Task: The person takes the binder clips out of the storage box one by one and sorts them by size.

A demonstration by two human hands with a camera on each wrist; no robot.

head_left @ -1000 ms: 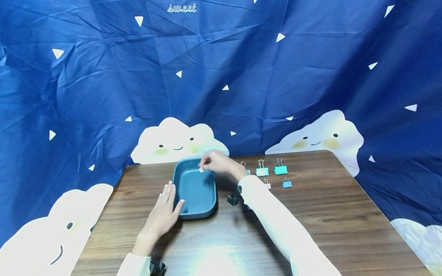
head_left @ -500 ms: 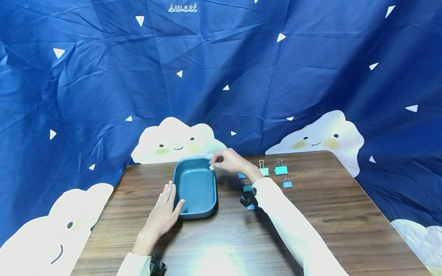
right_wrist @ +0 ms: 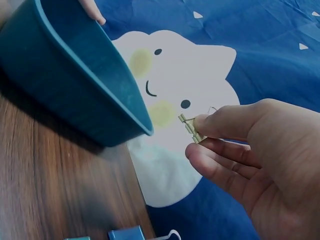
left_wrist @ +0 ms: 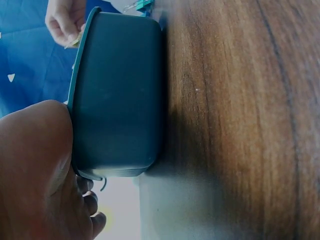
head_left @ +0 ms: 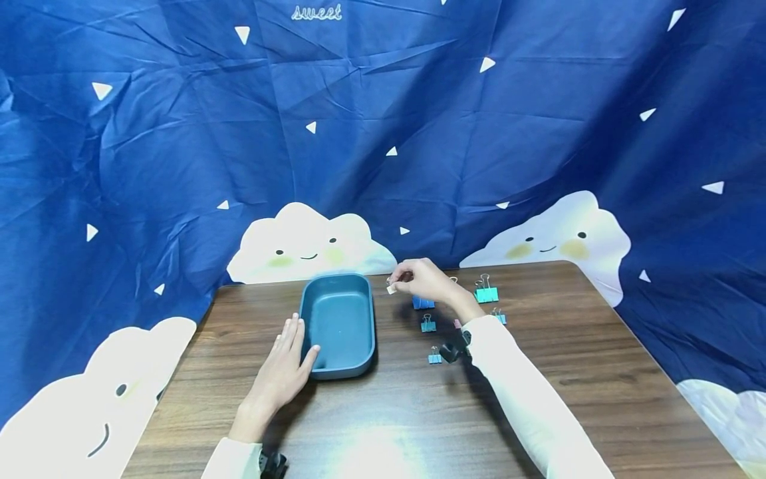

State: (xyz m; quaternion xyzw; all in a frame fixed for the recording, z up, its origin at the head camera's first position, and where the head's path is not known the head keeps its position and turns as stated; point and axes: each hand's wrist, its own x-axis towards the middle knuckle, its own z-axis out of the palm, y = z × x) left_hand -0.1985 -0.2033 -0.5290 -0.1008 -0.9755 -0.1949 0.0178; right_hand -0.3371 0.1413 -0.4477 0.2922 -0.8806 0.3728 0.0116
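My right hand (head_left: pixel 426 279) pinches a small yellow-green binder clip (right_wrist: pixel 191 131) between thumb and fingertips, a little right of the bin's far right corner. It looks pale in the head view. The deep teal bin (head_left: pixel 339 326) stands on the wooden table, and its visible floor is bare. My left hand (head_left: pixel 281 372) lies along the bin's left rim with fingers extended and the thumb over the edge. Under and beside the right hand are a blue binder clip (head_left: pixel 423 303) and a smaller teal binder clip (head_left: pixel 427 326); a pink clip (head_left: pixel 457 324) is mostly hidden by the right forearm.
A light blue binder clip (head_left: pixel 435 359) lies nearest me, right of the bin. Beyond the right wrist stand a bright green binder clip (head_left: pixel 487 294) and a small blue one (head_left: pixel 501 319). Behind the table (head_left: pixel 574 372) hangs a blue curtain (head_left: pixel 419 133) with clouds.
My right hand has moved right, from above the bin's far right part to outside it, still pinching the small clip. The left hand has stayed at the rim.
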